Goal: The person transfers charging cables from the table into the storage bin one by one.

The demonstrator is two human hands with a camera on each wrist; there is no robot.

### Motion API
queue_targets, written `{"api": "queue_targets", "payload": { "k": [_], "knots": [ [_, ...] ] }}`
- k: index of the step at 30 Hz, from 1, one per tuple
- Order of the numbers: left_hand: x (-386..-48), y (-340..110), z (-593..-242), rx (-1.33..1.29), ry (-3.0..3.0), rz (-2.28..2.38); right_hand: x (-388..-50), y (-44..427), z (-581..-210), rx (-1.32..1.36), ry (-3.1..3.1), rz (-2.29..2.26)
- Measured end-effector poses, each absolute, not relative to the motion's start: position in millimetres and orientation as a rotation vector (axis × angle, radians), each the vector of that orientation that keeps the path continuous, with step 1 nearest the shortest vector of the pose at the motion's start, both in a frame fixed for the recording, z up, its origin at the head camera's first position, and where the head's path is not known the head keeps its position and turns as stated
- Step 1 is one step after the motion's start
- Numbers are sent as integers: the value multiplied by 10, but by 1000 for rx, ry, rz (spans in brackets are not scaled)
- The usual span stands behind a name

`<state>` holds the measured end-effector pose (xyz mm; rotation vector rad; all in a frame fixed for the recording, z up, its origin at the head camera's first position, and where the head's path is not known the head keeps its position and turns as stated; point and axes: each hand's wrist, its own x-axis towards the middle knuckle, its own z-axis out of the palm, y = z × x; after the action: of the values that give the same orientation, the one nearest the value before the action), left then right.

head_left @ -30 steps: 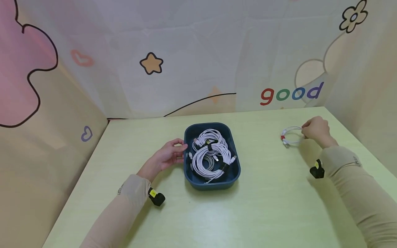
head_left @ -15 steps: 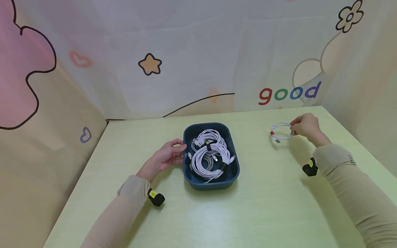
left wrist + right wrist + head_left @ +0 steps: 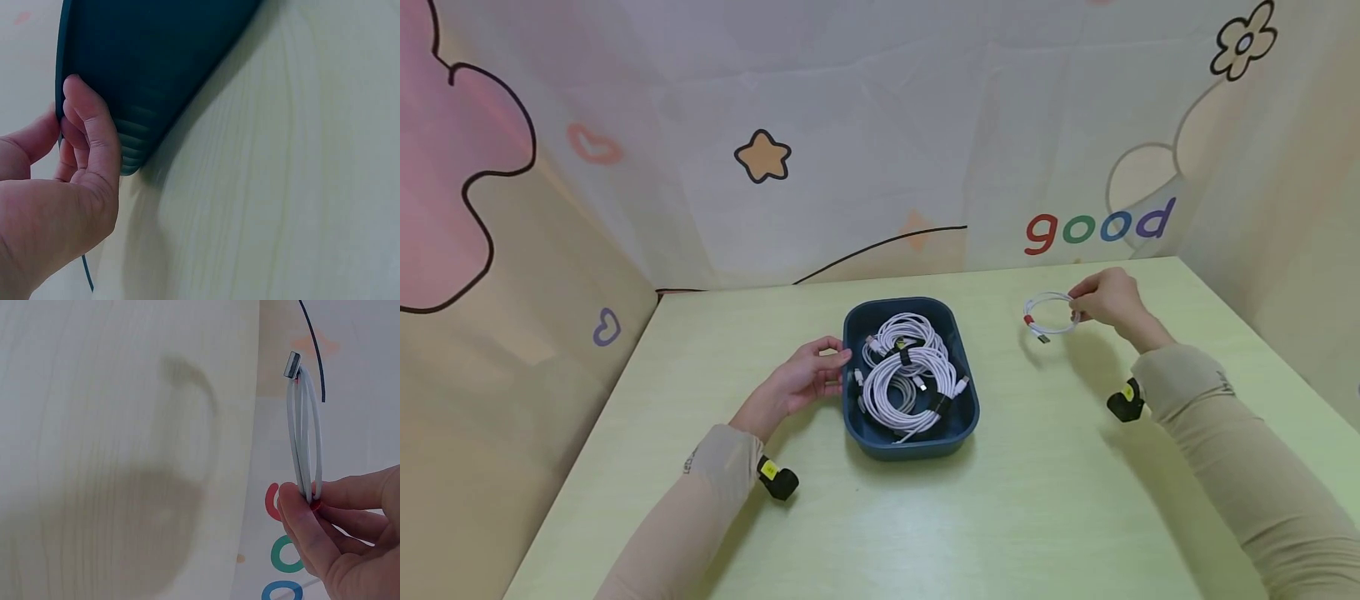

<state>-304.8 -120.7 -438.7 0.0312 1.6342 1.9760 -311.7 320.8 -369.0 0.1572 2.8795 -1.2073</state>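
Observation:
My left hand [image 3: 805, 375] pinches the left rim of a dark blue plastic bin [image 3: 917, 451] that stands on the table. In the left wrist view the thumb and fingers lie on either side of the bin's [image 3: 156, 56] rim. Several coiled white cables [image 3: 880, 406] with black straps fill the bin's middle. To the right, my right hand [image 3: 1114, 300] pinches a small coiled white USB cable [image 3: 1057, 332] above the table. The right wrist view shows this USB cable [image 3: 304, 431] edge-on, its metal plug at the far end, with red at the fingertips.
The pale wood-grain table [image 3: 880, 533] reaches back to a patterned cloth backdrop [image 3: 880, 150]. Cloth also hangs along both sides. A small black wrist camera [image 3: 778, 482] sits on the left sleeve, another wrist camera [image 3: 1126, 402] on the right.
The right hand has carried the small coiled cable leftward, closer to the bin and off the table. The left hand and the bin have stayed in place.

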Motion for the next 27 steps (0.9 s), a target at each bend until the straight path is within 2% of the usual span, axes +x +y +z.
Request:
{"api": "queue_targets", "payload": {
  "k": [27],
  "knots": [
    [-3034, -1208, -4398, 42, 1615, 1998, -3181, 2625, -3393, 20, 2862, -1220]
  ]
}}
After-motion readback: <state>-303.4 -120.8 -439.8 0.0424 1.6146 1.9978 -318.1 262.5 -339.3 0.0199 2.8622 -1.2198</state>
